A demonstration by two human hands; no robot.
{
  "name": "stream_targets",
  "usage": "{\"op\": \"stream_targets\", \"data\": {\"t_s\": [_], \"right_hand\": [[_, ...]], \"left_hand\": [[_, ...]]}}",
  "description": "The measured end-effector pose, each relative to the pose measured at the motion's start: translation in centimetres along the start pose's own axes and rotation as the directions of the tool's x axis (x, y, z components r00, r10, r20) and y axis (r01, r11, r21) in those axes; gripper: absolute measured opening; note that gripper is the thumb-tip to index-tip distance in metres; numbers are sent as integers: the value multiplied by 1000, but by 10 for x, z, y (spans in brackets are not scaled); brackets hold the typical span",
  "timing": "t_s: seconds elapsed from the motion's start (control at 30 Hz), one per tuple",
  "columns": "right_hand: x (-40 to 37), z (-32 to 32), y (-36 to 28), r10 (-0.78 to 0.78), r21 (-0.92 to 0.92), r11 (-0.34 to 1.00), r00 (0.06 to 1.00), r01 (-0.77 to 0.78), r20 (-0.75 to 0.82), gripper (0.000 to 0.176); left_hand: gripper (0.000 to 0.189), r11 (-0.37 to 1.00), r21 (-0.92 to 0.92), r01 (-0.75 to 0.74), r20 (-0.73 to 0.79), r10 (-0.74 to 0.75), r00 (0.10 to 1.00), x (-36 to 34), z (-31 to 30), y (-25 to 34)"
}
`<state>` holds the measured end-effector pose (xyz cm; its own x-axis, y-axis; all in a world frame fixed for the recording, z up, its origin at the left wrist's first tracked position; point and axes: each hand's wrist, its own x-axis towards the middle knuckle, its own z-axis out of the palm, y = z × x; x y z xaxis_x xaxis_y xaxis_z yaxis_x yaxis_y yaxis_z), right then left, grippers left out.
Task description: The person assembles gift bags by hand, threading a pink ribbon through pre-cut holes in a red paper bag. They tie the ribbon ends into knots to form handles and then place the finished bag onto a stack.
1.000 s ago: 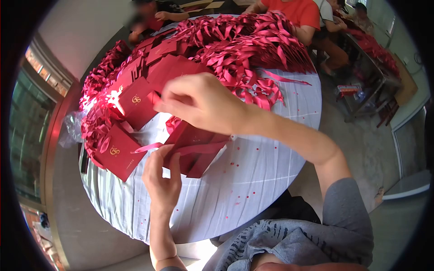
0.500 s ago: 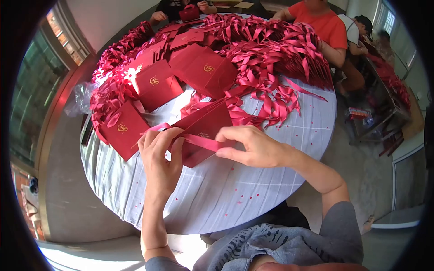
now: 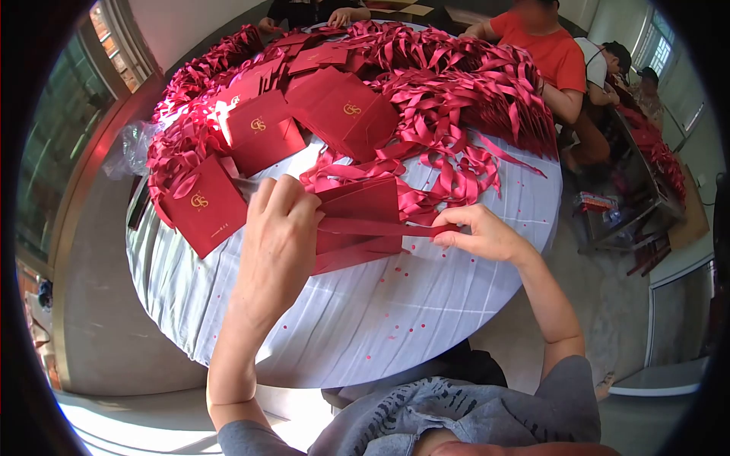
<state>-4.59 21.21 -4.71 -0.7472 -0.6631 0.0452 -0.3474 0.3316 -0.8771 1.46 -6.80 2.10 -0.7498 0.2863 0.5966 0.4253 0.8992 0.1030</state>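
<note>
A dark red paper gift bag (image 3: 356, 199) lies on the table in front of me. Across its front a red ribbon (image 3: 363, 226) is stretched between both hands. My right hand (image 3: 483, 232) pinches the ribbon's right end between thumb and fingers, just beyond the bag's right side. At the bag's left edge, my left hand (image 3: 280, 232) is closed where the ribbon runs in; its fingertips are partly hidden behind the hand. Left of that hand lies another red bag (image 3: 205, 209) with a gold monogram, apart from the one in front of me.
More red bags (image 3: 262, 133) and a large heap of ribbon-handled bags (image 3: 471, 83) cover the far side of the round, cloth-covered table (image 3: 426, 304). Crumpled clear plastic (image 3: 129, 148) sits at the left edge. A person in a red shirt (image 3: 544, 49) is at the far right.
My right hand has moved right with the ribbon, drawing it out longer and straighter. My left hand has turned and risen, with its fingers closing. The bag now sits slightly further right.
</note>
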Motion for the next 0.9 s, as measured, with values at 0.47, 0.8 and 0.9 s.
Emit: {"op": "stream_targets", "data": {"t_s": [0.47,0.8,0.9], "right_hand": [[-18,-33,25,-31,570,784,932,247,-361,15],[5,5,-55,-270,769,460,895,444,-355,13],[16,30,-66,-54,530,822,955,208,-291,10]], "left_hand": [[18,975,-209,81,242,-29,970,24,21,-16],[15,672,-655,346,301,-188,935,30,30,-17],[15,604,-725,331,289,-169,942,30,33,-20]]}}
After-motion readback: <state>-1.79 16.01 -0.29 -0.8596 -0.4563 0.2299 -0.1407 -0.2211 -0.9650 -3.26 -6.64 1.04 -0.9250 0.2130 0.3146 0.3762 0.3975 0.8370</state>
